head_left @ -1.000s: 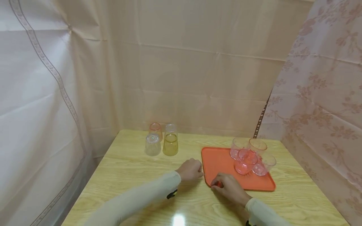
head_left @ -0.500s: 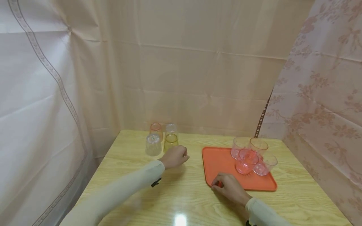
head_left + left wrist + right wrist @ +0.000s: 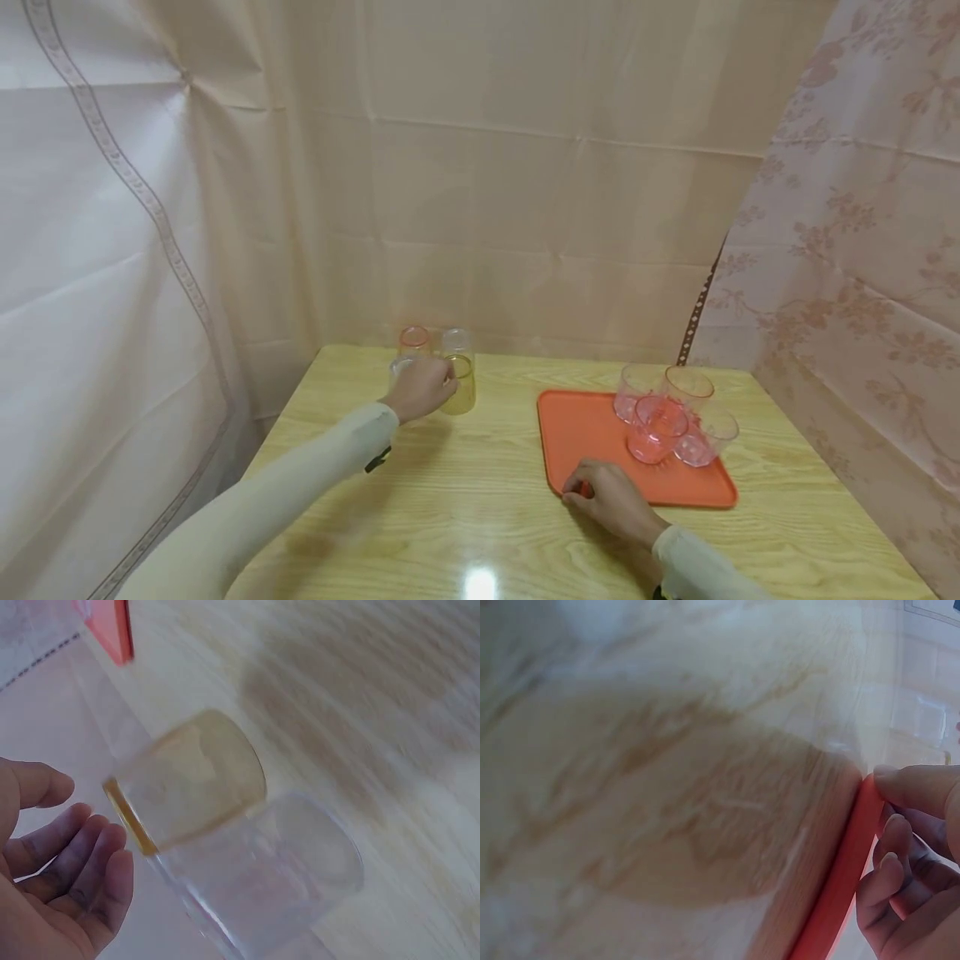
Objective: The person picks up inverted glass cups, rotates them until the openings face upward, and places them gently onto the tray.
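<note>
orange tray holds four upright cups; four wait upside down.
right hand pinches the tray's edge; left hand, fingers loose, reaches the clear cup by the yellow cup.

A wooden table stands against pale curtains. At the tray's one o'clock end, four pinkish clear cups cluster upright. A floral curtain hangs at three o'clock.

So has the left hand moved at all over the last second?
Yes. The left hand has gone from beside the orange tray, away to the left and farther up the table, to the upside-down cups. In the left wrist view its fingers are open beside them.
</note>
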Available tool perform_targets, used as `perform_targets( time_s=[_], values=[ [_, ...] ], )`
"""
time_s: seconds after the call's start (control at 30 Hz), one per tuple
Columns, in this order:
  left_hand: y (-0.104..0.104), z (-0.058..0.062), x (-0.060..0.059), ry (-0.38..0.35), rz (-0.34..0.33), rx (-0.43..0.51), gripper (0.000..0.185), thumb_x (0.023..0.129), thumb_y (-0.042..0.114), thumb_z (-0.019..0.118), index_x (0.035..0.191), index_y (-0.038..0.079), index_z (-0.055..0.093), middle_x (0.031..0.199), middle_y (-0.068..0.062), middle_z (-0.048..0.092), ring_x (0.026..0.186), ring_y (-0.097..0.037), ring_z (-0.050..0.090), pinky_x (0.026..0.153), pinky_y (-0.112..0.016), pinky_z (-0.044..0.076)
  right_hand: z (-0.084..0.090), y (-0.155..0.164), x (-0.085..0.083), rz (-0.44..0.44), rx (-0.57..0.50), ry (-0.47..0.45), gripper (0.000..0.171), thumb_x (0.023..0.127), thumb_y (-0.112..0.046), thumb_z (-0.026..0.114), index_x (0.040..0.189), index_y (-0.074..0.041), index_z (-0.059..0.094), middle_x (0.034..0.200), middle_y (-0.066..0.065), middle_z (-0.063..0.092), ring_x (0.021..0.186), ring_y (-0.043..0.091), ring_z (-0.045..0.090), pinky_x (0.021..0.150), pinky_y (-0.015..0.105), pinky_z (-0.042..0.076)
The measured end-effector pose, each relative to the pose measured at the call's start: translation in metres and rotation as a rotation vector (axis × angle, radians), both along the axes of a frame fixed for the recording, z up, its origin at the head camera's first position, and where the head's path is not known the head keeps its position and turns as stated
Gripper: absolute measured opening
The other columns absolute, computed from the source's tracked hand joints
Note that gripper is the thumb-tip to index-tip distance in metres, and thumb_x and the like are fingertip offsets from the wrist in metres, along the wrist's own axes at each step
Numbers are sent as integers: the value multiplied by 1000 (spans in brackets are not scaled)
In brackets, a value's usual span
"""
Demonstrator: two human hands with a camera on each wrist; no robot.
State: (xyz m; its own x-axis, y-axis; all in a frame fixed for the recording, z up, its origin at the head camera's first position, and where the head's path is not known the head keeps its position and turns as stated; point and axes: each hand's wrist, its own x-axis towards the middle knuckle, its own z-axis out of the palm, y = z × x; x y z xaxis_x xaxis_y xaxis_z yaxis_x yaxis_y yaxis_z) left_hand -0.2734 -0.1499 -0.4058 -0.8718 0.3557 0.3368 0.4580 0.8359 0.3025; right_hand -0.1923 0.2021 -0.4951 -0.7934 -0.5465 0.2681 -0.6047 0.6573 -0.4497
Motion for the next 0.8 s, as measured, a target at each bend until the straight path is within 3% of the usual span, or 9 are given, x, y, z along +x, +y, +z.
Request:
perform_targets(
  time_s=[0.17,0.27,0.37,0.43,0.5,0.6,0.67,0.8],
  values=[
    [-17,-2,-8,46,91,-57,12,89,13,66,92,3,71,87,-5,63,65,-17,54,54,-36,49,0,1,0,-4,2,-6,9,87,-16,83,85,-21,76,85,-17,60,74,1,56,64,23,48],
    [-27,-3,-14,62,109,-60,15,90,10,65,97,-2,67,106,-15,61,75,-24,57,57,-38,53,0,1,0,-3,-1,-13,9,88,-17,83,86,-21,76,85,-17,60,74,1,56,64,23,48],
    [-36,-5,-20,103,117,-109,29,90,11,65,110,-9,63,127,-23,57,99,-33,62,74,-42,57,0,1,-1,-2,-3,-16,8,88,-17,83,86,-21,76,85,-17,60,73,2,56,64,23,47],
    [-42,-5,-23,117,130,-162,33,90,16,66,109,-11,63,130,-28,58,111,-39,61,87,-47,55,0,1,-1,-2,-2,-13,9,88,-17,83,85,-21,76,84,-17,61,73,1,56,64,23,47],
    [-47,-7,-26,108,145,-217,30,91,21,67,98,-8,65,130,-30,59,121,-42,57,98,-51,50,0,1,-1,0,-2,-12,9,88,-17,83,85,-21,76,84,-17,61,73,1,56,64,23,47],
    [-52,-8,-27,60,177,-250,33,92,28,66,77,-2,65,129,-34,59,117,-47,58,95,-55,50,1,1,-1,2,-5,-17,8,87,-17,83,85,-21,76,85,-16,61,73,1,56,64,23,47],
    [-55,-8,-28,20,197,-229,35,92,30,67,84,-4,67,133,-34,56,115,-48,57,91,-57,51,1,1,-1,2,-8,-23,8,88,-17,83,86,-21,76,85,-16,61,74,1,56,63,23,47],
    [-56,-10,-28,-35,218,-163,54,90,31,69,122,-12,62,139,-35,51,115,-50,55,88,-59,52,0,1,-1,-3,-11,-29,8,88,-18,83,86,-21,76,85,-17,61,74,0,56,64,23,47]
  ],
)
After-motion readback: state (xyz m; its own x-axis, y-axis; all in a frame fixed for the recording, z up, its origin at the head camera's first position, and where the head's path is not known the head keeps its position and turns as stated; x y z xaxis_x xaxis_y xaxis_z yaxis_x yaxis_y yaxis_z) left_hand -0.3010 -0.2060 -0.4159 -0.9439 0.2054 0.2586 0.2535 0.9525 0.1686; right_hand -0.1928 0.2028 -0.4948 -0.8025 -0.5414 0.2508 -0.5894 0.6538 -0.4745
